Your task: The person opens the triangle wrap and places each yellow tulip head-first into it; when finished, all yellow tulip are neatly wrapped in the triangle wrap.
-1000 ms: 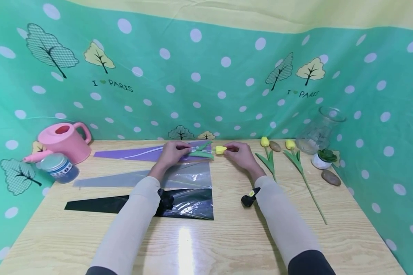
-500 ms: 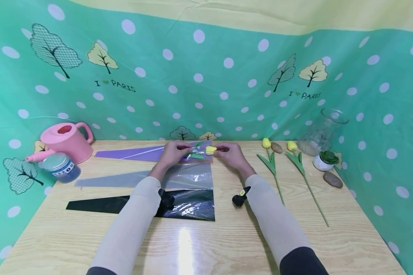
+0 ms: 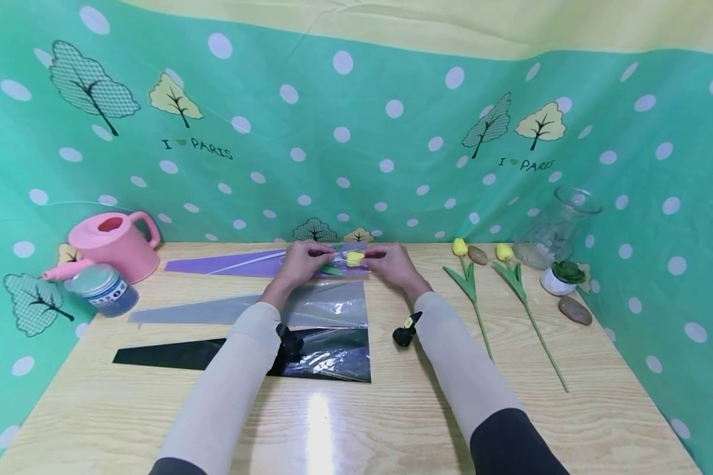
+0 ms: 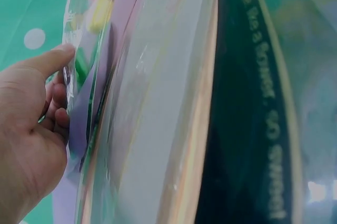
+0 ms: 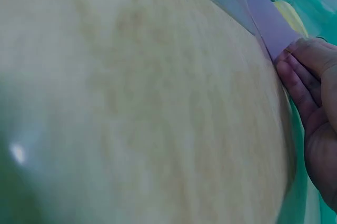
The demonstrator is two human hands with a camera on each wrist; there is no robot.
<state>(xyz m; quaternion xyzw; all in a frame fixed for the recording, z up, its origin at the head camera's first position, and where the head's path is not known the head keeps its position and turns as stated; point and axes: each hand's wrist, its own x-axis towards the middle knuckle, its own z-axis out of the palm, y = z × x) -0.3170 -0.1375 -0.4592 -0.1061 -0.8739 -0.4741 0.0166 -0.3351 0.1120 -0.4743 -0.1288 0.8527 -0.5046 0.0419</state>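
Note:
At the back of the table, in the head view, a purple flower sleeve (image 3: 246,264) with a clear front lies flat. A yellow tulip (image 3: 354,258) with green leaves is inside its wide end, head at the opening. My left hand (image 3: 300,267) pinches the sleeve's clear film, thumb in front and fingers curled, as the left wrist view shows. My right hand (image 3: 394,265) pinches the tulip's head at its tip, right by the sleeve's edge. In the right wrist view the right thumb and fingertips (image 5: 297,50) meet beside the yellow petals; their exact grip is partly hidden.
A grey sleeve (image 3: 327,305) and a black sleeve (image 3: 339,353) lie nearer me. Two yellow tulips (image 3: 467,284), (image 3: 519,287) lie right, near stones (image 3: 574,310), a glass vase (image 3: 549,231) and a potted succulent (image 3: 561,277). A pink watering can (image 3: 119,247) and blue jar (image 3: 109,290) stand left.
My right hand has moved left, and the tulip has slid with it further into the purple sleeve. The left hand has stayed at the sleeve.

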